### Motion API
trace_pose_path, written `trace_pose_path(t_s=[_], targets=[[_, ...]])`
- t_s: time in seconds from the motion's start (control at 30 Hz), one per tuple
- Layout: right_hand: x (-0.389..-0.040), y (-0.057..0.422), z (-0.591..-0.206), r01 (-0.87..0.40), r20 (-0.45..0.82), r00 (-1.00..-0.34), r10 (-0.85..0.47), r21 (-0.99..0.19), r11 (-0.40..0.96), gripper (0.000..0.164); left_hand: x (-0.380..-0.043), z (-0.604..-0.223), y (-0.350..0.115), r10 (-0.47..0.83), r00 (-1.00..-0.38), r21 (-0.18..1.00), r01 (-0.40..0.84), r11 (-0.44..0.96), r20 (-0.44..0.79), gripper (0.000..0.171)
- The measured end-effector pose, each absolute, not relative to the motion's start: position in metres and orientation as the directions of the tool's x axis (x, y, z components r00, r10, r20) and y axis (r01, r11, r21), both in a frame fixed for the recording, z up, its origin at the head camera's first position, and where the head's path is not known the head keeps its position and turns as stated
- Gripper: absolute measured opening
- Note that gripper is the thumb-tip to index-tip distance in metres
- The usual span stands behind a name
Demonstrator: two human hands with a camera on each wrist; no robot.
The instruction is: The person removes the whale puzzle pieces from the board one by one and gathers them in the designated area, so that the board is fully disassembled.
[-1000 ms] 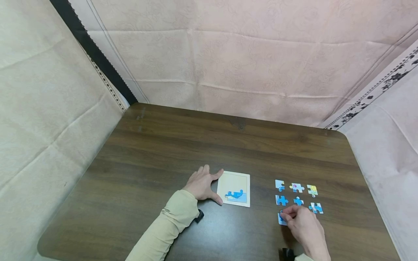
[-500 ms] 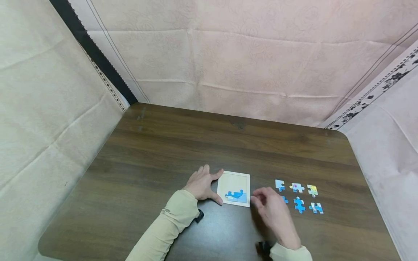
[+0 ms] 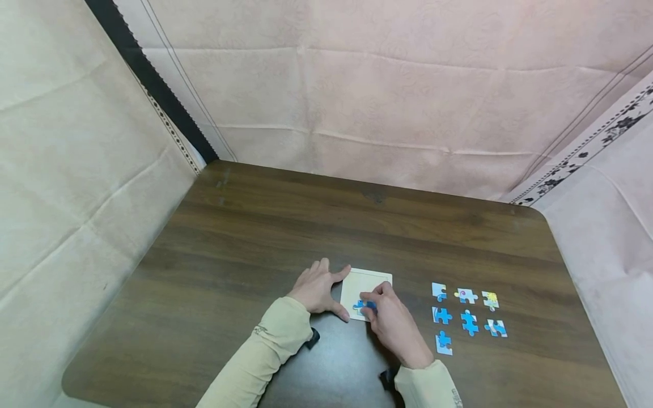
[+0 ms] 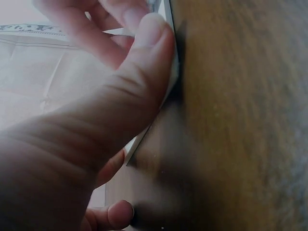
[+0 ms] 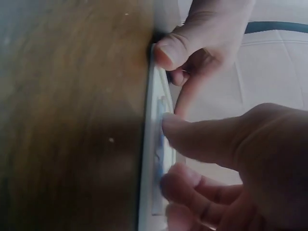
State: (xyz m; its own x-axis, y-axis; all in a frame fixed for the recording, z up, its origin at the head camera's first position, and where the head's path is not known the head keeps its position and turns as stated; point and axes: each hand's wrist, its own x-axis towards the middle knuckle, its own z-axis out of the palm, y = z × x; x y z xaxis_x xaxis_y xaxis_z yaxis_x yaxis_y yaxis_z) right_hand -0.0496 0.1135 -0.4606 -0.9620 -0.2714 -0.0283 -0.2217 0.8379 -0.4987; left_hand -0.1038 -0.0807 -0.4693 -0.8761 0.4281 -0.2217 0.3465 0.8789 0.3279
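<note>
A square cream puzzle board lies on the table, with blue puzzle pieces in its lower part. My left hand steadies the board's left side, thumb and index finger spread towards its two left corners. In the left wrist view the left thumb lies along the board's edge. Over the board, my right hand grips at a blue puzzle piece, thumb and fingertips at opposite sides of it. The right wrist view shows this blue piece low in the board, partly hidden by fingers.
To the right of the board, several loose puzzle pieces lie in rows, among them a yellow one, a plain blue one and a blue-and-white one. Pale cloth hangs behind the brown table.
My right hand has moved left from the lower-left loose piece to the board, and that piece still lies in its place. The left hand and board stay put.
</note>
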Motion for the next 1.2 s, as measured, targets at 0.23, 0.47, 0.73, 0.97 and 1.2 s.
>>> trace_pose_path(t_s=[0.23, 0.47, 0.73, 0.97, 1.2], targets=[[-0.0502, 0.1151, -0.4645, -0.206, -0.036, -0.964, -0.264, -0.528, 0.824, 0.021, -0.1041, -0.4688, -0.0804, 0.438, -0.873, 0.333, 0.357, 0.873, -0.213, 0.112], [-0.0517, 0.1153, -0.4653, -0.171, -0.062, -0.967, -0.246, -0.554, 0.815, 0.018, -0.1046, -0.4692, -0.0808, 0.44, -0.874, 0.337, 0.359, 0.871, -0.205, 0.112], [-0.0526, 0.1142, -0.4636, -0.172, -0.061, -0.968, -0.242, -0.539, 0.825, 0.017, -0.1047, -0.4691, -0.0809, 0.44, -0.875, 0.338, 0.36, 0.87, -0.201, 0.113], [-0.0523, 0.1116, -0.4615, -0.157, -0.081, -0.969, -0.232, -0.521, 0.839, 0.018, -0.1046, -0.4692, -0.081, 0.438, -0.875, 0.335, 0.358, 0.872, -0.204, 0.113], [-0.0523, 0.1096, -0.4601, -0.137, -0.108, -0.97, -0.22, -0.503, 0.853, 0.019, -0.1046, -0.4689, -0.0811, 0.435, -0.875, 0.339, 0.351, 0.873, -0.213, 0.112]])
